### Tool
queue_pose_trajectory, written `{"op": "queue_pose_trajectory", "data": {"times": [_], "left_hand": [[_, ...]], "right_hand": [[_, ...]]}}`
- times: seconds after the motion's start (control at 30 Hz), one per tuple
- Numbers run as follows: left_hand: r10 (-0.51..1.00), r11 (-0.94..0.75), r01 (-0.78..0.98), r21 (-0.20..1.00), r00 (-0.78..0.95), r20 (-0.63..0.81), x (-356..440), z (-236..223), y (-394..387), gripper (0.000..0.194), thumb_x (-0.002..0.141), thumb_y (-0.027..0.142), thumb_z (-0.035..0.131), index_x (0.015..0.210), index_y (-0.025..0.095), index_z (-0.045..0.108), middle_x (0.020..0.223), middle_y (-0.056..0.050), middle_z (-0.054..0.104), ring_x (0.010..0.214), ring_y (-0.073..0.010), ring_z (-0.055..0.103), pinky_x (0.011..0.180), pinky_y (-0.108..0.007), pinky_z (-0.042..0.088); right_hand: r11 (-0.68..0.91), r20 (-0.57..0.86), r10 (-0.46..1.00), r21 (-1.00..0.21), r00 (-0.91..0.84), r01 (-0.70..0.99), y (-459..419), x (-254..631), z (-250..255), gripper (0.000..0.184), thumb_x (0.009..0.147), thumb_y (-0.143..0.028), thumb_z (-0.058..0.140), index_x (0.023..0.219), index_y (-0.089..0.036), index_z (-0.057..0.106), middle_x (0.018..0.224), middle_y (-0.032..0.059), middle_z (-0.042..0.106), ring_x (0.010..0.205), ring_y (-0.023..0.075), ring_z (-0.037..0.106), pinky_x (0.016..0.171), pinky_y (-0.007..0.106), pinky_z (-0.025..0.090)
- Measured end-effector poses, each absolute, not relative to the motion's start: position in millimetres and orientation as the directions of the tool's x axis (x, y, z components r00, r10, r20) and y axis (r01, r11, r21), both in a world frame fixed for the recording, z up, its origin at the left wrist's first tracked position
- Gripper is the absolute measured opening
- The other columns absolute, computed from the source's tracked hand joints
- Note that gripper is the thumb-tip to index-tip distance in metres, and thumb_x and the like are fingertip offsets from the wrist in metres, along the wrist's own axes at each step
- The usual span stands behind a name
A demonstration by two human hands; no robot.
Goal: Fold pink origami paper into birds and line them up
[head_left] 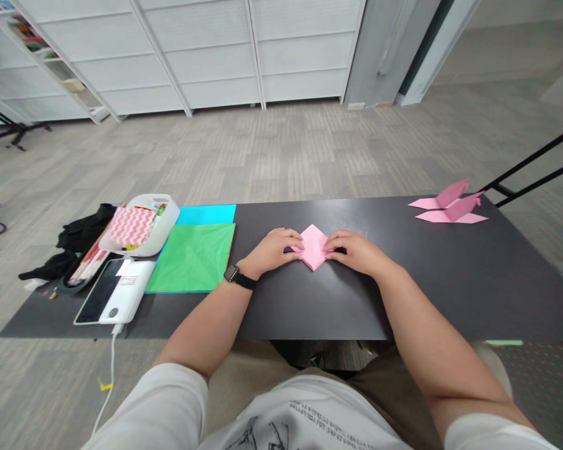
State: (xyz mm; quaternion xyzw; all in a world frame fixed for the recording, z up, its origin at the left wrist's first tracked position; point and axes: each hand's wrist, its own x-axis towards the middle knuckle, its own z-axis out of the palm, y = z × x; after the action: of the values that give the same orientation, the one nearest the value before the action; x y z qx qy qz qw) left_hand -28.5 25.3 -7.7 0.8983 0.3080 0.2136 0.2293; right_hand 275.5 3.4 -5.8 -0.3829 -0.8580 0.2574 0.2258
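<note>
A pink sheet of origami paper [314, 246], folded into a small diamond, lies on the dark table between my hands. My left hand [281, 247] grips its left corner, thumb below and fingers above. On the opposite corner, my right hand [349, 248] pinches the paper in the same way. Both hands rest low at the tabletop, and their fingertips partly cover the diamond's side corners. Two folded pink paper cranes [451, 210] with spread wings sit at the far right of the table.
Left of my hands lie green paper sheets [192, 257] over a blue sheet [207, 214]. Further left are a white basket [169, 220] with a pink zigzag packet, a phone [96, 292] beside a white power bank [130, 290] with a cable, and black cloth [87, 228]. The dark table [309, 312] has a near edge by my lap.
</note>
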Motion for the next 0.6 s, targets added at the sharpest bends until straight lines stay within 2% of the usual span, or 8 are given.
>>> {"op": "queue_pose_trajectory", "data": {"times": [0.33,0.43,0.53,0.6], "left_hand": [[0.664,-0.698,0.452,0.555,0.699,0.266,-27.9,-6.0,23.7,0.013,0.104,0.031,0.068,0.106,0.025,0.08,0.123,-0.004,0.078,0.118,-0.0217,0.071,0.113,-0.043,0.048],[0.661,-0.707,0.434,0.559,0.686,0.303,-27.1,-2.9,21.1,0.016,0.102,0.036,0.072,0.111,0.024,0.078,0.122,-0.005,0.079,0.115,-0.0222,0.072,0.109,-0.042,0.05],[0.676,-0.704,0.457,0.543,0.666,0.315,-25.7,-0.4,18.4,0.03,0.096,0.042,0.079,0.119,0.024,0.075,0.124,-0.006,0.078,0.116,-0.0249,0.071,0.107,-0.042,0.051],[0.693,-0.695,0.488,0.528,0.652,0.309,-24.6,0.2,17.0,0.032,0.095,0.043,0.08,0.119,0.024,0.073,0.124,-0.007,0.077,0.116,-0.0261,0.07,0.106,-0.043,0.051]], "right_hand": [[0.593,0.222,0.776,-0.575,-0.59,0.563,4.0,275.9,-4.1,0.017,0.102,-0.027,0.066,0.098,-0.027,0.082,0.105,0.0056,0.079,0.097,0.0227,0.075,0.092,0.039,0.056],[0.599,0.242,0.778,-0.566,-0.58,0.567,2.7,274.9,-1.5,0.018,0.103,-0.028,0.064,0.097,-0.027,0.081,0.103,0.006,0.08,0.096,0.0236,0.074,0.091,0.04,0.056],[0.598,0.253,0.784,-0.554,-0.566,0.58,0.6,273.2,1.7,0.018,0.104,-0.028,0.062,0.098,-0.027,0.079,0.103,0.0065,0.079,0.096,0.024,0.074,0.089,0.04,0.056],[0.597,0.262,0.788,-0.547,-0.558,0.586,-0.9,271.9,3.3,0.018,0.104,-0.028,0.061,0.1,-0.027,0.078,0.105,0.0065,0.079,0.097,0.024,0.073,0.09,0.039,0.056]]}}
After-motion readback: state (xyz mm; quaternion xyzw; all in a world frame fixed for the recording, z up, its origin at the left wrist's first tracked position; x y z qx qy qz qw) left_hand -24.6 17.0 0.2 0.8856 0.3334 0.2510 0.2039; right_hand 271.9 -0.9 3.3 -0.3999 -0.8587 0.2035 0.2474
